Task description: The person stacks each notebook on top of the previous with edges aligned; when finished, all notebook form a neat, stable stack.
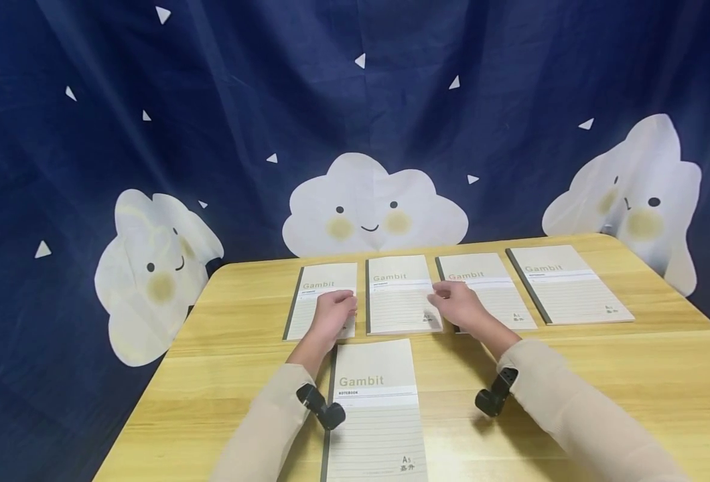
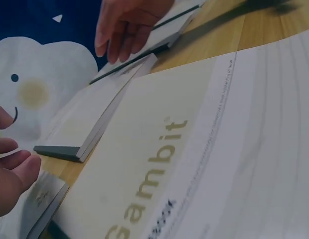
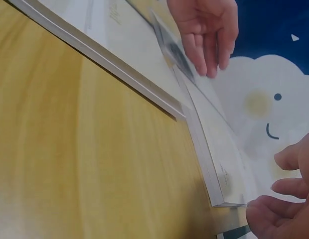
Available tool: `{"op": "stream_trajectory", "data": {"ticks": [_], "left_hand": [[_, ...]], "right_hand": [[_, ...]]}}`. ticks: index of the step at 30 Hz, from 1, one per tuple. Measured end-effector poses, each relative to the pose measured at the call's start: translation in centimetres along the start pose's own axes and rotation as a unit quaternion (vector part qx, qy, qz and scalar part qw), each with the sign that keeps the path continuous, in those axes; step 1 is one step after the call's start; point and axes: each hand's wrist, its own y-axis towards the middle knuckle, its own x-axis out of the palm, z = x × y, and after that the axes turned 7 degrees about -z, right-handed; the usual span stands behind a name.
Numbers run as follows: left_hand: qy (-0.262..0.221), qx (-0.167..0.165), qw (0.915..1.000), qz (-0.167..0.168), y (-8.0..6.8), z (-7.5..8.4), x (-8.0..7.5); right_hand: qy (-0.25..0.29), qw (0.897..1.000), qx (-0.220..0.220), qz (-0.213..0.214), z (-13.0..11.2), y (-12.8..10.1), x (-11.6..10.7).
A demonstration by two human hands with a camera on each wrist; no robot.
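Observation:
Several pale Gambit notebooks with dark spines lie on a wooden table. In the head view my left hand is over the right side of the back row's leftmost notebook, fingers loosely bent and holding nothing. My right hand hovers around the gap between the row's middle notebook and the notebook to its right, fingers relaxed, nothing in them. Nearer me, one notebook lies alone, partly under my left wrist. In the right wrist view, space shows between the right hand's thumb and fingers.
At the back row's right end lies another notebook. The wooden table has its far edge against a dark blue curtain printed with white clouds. Black wrist cameras are strapped on both beige sleeves.

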Motion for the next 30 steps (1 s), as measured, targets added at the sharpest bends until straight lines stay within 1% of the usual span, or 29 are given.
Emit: {"op": "stream_trajectory", "data": {"ticks": [5, 8, 14, 18, 21, 24, 30], "left_hand": [[-0.029, 0.000, 0.9996, 0.001, -1.3, -0.2, -0.8], [-0.030, 0.006, 0.9995, -0.003, -2.3, -0.4, -1.2], [-0.026, 0.004, 0.9995, -0.017, -4.0, -1.0, -2.0], [-0.025, 0.007, 0.9994, -0.022, -4.8, -1.3, -2.3], [-0.019, 0.006, 0.9995, -0.023, -5.4, -1.5, -2.5], [-0.013, 0.002, 0.9996, -0.023, -5.9, -1.8, -2.7], [-0.014, -0.001, 0.9995, -0.029, -7.0, -2.4, -3.0]], "right_hand": [[0.028, 1.000, -0.007, 0.000, 0.1, -1.0, 0.0], [0.038, 0.999, -0.011, -0.002, 0.2, -1.5, 0.2], [0.058, 0.998, -0.017, -0.010, 0.6, -2.6, 0.7], [0.097, 0.995, -0.013, -0.021, 0.6, -3.3, 1.1], [0.137, 0.990, -0.006, -0.040, 0.5, -3.7, 1.5], [0.177, 0.982, -0.003, -0.063, 0.4, -4.0, 1.8], [0.257, 0.961, 0.005, -0.097, 0.2, -4.6, 2.4]]}}
